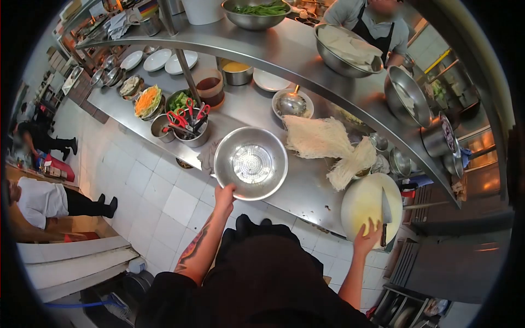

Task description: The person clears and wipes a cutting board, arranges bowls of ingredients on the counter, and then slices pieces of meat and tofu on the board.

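My left hand (225, 195) grips the near rim of a round steel colander (250, 164), its perforated bottom facing up toward me with nothing inside. The colander is at the front edge of the steel counter (309, 188). Over at the right, my right hand (367, 235) has its fingers spread above a round, yellowish cutting board (355, 208). A knife (386, 210) with a dark handle lies on that board, its handle just beside my fingers. Between the two hands, dried rice noodles (317, 136) rest on the counter.
Red-handled scissors (178, 119) stand in a steel container left of the colander. Shredded carrot (148, 101) fills a bowl nearby. An overhead shelf (262, 52) carries large bowls, including one of greens (262, 9). One person (383, 33) stands behind it; others are at left.
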